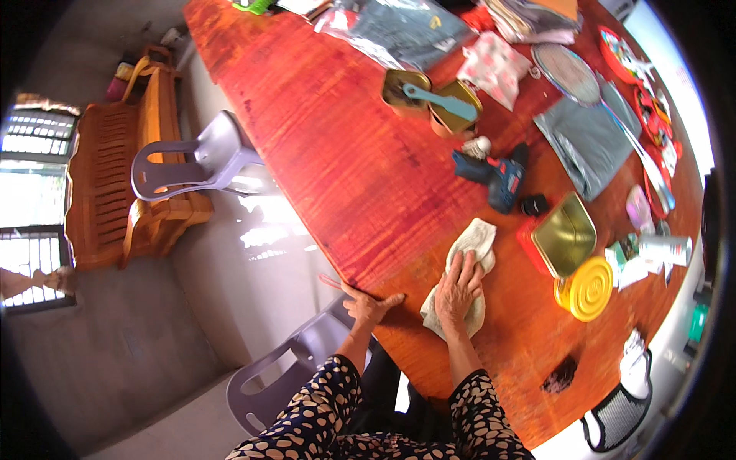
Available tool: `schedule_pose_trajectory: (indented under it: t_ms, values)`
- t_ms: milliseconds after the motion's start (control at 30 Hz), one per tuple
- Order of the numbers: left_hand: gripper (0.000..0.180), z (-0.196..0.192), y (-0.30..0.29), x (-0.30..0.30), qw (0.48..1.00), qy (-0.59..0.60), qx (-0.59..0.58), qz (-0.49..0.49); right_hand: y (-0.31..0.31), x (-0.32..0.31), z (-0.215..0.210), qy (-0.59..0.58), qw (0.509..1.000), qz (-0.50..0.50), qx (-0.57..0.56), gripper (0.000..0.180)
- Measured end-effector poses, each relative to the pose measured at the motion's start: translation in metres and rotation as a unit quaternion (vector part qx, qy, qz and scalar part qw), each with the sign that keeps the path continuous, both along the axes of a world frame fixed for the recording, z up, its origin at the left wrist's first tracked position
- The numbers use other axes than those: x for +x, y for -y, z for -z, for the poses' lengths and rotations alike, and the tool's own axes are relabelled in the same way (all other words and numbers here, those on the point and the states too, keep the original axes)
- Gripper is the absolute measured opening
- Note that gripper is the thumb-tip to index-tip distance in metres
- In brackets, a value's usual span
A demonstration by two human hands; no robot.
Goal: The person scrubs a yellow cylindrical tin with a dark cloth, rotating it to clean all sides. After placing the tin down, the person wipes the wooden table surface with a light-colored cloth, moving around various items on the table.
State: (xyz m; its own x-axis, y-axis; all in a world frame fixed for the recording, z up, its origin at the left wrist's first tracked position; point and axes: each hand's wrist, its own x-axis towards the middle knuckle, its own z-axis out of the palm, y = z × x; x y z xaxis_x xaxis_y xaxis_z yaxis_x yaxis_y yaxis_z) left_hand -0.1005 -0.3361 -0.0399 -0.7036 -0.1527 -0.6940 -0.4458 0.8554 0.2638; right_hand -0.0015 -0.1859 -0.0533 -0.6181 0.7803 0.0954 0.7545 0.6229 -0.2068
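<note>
A pale, crumpled cloth (477, 237) lies on the red-brown wooden table (330, 165) near its front edge. My right hand (458, 293) presses down on it from above, fingers close together and slightly bent over the fabric. Cloth shows beyond the fingertips and on both sides of the hand. My left hand (368, 308) rests at the table's left edge, thumb stretched out over the wood and the other fingers toward the rim. Nothing can be made out in its grasp. To the right of the cloth stand an open red tin (564, 236) with a gold inside and a tub with a yellow lid (590, 289).
Beyond the cloth lie a blue-black cordless drill (502, 178), a light-blue scraper-like tool (438, 100) across two open tins, and a racket (567, 73). Bagged grey fabric (410, 34) lies at the far side. Purple chairs (195, 161) and a wooden bench (115, 169) stand left.
</note>
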Motion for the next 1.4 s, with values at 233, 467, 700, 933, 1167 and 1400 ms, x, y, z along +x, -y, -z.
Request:
schedule_pose_trajectory:
  t_ms: [233, 467, 700, 933, 1167, 1400]
  values:
    - [0.163, 0.013, 0.007, 0.007, 1.0, 0.005, -0.019, -0.011, -0.012, -0.092, 0.005, -0.017, 0.997, -0.081, 0.004, 0.06]
    - [0.155, 0.026, 0.012, 0.007, 0.999, 0.008, -0.031, 0.011, -0.017, -0.22, -0.001, -0.01, 0.992, -0.114, -0.048, 0.065]
    - [0.12, 0.026, 0.012, -0.057, 0.991, 0.01, -0.013, -0.136, -0.051, -0.352, -0.005, -0.052, 0.986, -0.158, -0.002, 0.053]
    - [0.121, 0.036, 0.001, -0.252, 0.969, -0.192, 0.114, -0.104, -0.059, -0.348, -0.008, -0.074, 0.981, -0.179, -0.004, 0.049]
    - [0.137, 0.041, -0.001, -0.283, 0.979, -0.011, 0.137, -0.151, 0.006, -0.182, -0.008, 0.001, 0.988, -0.15, -0.031, 0.057]
    - [0.127, 0.047, -0.009, -0.28, 0.989, -0.079, 0.074, -0.102, 0.035, -0.129, -0.006, 0.017, 0.984, -0.176, -0.005, 0.056]
